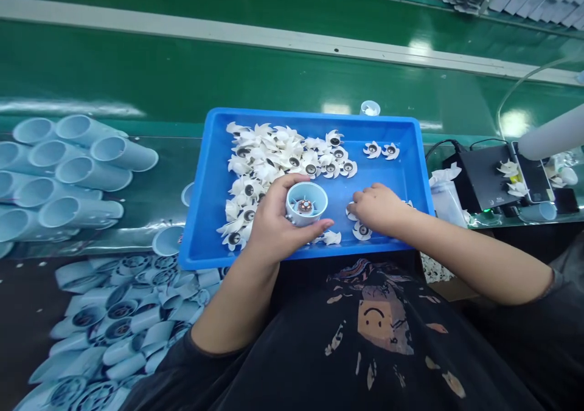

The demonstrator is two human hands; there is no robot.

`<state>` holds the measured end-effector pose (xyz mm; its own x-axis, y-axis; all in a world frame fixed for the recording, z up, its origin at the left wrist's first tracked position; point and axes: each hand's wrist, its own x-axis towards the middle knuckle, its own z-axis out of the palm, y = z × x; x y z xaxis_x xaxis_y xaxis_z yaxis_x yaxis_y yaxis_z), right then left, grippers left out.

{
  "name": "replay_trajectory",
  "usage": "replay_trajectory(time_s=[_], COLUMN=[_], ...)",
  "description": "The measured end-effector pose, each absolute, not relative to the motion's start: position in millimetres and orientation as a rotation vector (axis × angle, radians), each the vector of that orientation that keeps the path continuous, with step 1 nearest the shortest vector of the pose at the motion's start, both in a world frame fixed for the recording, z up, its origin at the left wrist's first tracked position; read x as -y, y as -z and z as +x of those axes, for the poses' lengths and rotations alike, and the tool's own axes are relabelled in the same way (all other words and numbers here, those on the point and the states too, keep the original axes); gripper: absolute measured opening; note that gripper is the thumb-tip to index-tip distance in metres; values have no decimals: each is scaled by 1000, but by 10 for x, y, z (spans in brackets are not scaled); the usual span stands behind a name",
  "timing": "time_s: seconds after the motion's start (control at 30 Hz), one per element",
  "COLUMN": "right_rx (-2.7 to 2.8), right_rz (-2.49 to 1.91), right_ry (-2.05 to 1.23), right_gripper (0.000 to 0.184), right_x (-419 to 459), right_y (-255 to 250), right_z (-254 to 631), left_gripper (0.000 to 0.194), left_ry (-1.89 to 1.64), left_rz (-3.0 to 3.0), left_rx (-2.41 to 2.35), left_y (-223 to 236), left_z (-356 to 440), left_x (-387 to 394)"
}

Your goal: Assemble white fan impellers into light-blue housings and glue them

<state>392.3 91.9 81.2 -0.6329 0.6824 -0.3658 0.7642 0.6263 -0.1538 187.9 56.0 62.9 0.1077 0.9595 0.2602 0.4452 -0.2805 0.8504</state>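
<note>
Green conveyor belt [228,64] seen from above, carrying a blue plastic tray [314,116] as the central landmark. Inside the tray: white impeller fans with dark hubs [269,155], heaped toward its left side, a few scattered at right. Left of the tray: stacked white plastic tubes [59,174]. Nearer the wearer and left of the tray: white tubes with dark-centred ends [132,314]. Just beyond the tray: a small white cup [370,108]. Right of the tray: a clear plastic bag [447,201] beside a black box [481,177].
</note>
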Motion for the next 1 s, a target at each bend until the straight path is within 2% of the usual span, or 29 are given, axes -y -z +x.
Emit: replay_trajectory(time_s=[0.13, 0.2, 0.23, 0.3, 0.37, 0.4, 0.5, 0.6, 0.67, 0.7, 0.77, 0.83, 0.87, 0.93, 1.0], right_rx=[-2564, -2602, -2622, -2489, -1960, -1662, -1363, -1651, -2084, -2370, -2889, -3128, -3162, -3168, -3164], right_rz=[1547, 1640, 1673, 1689, 1575, 1499, 1438, 1452, 1536, 1599, 1679, 1629, 1582, 1533, 1534], right_ry=[549, 695, 922, 1749, 2686, 2979, 3202, 3122, 2875, 2626, 1900, 1223, 1026, 872, 868], right_gripper=[22, 26, 29, 32, 33, 35, 39, 35, 28, 24, 18, 14, 12, 7, 6], right_x=[-903, -838, -793, -694, -606, -573, -511, -468, -426, -402, -359, -341, -344, -367, -389], right_y=[-883, -958, -989, -1022, -1021, -1015, -1009, -1053, -1112, -1147, -1215, -1258, -1267, -1266, -1260], right_z=[4033, 4104, 4145, 4222, 4273, 4284, 4275, 4249, 4237, 4232, 4214, 4186, 4170, 4146, 4148], left_gripper=[54, 49, 47, 44, 45, 47, 57, 47, 36, 33, 29, 27, 26, 25, 26], left_ry=[-1032, -989, -966, -929, -926, -927, -898, -859, -864, -879, -927, -992, -1022, -1091, -1164], left_rz=[1894, 2029, 2091, 2171, 2206, 2218, 2240, 2230, 2240, 2261, 2346, 2462, 2515, 2587, 2605], left_rx=[-1312, -1271, -1247, -1198, -1159, -1146, -1137, -1120, -1105, -1101, -1089, -1073, -1067, -1073, -1108], left_y=[-705, -760, -783, -811, -817, -817, -830, -873, -897, -902, -893, -866, -851, -824, -806], left_z=[1901, 1917, 1929, 1965, 2014, 2043, 2132, 2202, 2232, 2245, 2273, 2311, 2334, 2376, 2400], left_x=[-521, -476, -451, -409, -386, -381, -382, -385, -385, -385, -384, -379, -374, -358, -343])
